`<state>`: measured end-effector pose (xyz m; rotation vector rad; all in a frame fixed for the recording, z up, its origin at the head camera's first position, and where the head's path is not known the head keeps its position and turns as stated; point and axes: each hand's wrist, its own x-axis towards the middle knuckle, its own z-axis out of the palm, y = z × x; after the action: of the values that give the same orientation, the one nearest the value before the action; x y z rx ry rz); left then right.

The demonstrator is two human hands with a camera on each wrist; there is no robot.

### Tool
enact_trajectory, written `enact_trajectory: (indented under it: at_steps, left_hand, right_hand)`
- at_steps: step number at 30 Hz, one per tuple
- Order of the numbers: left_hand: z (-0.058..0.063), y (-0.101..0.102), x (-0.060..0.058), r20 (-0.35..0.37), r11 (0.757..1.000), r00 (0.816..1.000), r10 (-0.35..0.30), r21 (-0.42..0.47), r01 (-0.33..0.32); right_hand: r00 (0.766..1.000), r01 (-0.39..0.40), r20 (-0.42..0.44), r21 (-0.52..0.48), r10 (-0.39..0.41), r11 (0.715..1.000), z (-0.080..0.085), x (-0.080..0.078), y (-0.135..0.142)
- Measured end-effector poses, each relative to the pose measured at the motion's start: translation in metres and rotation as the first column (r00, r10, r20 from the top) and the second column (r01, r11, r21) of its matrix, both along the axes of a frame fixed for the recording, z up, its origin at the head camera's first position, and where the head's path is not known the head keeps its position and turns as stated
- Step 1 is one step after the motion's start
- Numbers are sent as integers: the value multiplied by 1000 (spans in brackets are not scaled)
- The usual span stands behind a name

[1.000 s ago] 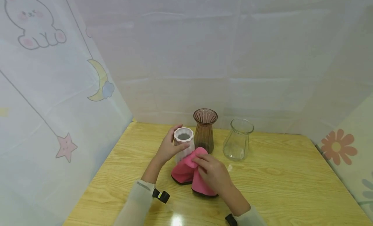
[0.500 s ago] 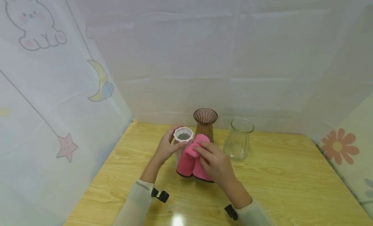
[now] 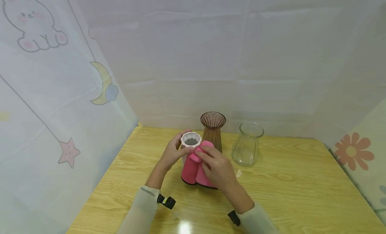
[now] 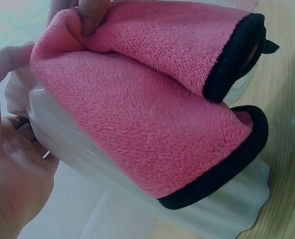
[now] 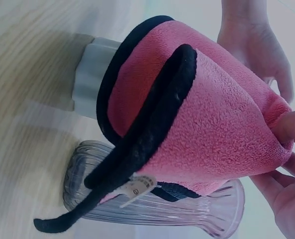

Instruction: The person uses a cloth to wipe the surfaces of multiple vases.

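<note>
A white vase with a scalloped rim stands upright on the table. My left hand grips it just below the rim, thumb in front and fingers round the far side. In my right hand I pinch a pink cloth with black edging, pressed to the right side of the vase near the neck. The cloth hangs in folds over the vase's body in the left wrist view. A white label and a black loop show on the cloth in the right wrist view.
Right behind the white vase is a purple ribbed glass vase, close to the cloth. Farther right stands a clear glass vase. The wooden table ends at a hung backdrop at the back.
The right hand and the pink cloth have moved up and left, closer to the white vase's rim. The left hand keeps its grip, and the other vases have stayed put.
</note>
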<state>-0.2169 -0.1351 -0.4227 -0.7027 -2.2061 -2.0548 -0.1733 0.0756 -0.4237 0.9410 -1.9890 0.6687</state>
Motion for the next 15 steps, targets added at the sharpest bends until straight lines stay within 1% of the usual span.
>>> enact_trajectory:
  at_steps: [9,15]
  left_hand:
    - [1,1,1,-16,1000,1000,-6,2,6]
    - [0,1,1,-12,1000,1000,-3,9,3]
  right_hand:
    - [998,12,56,-15,-11,1000,-10,1,0]
    - [996,42,85,-14,-41,999,-16,6,1]
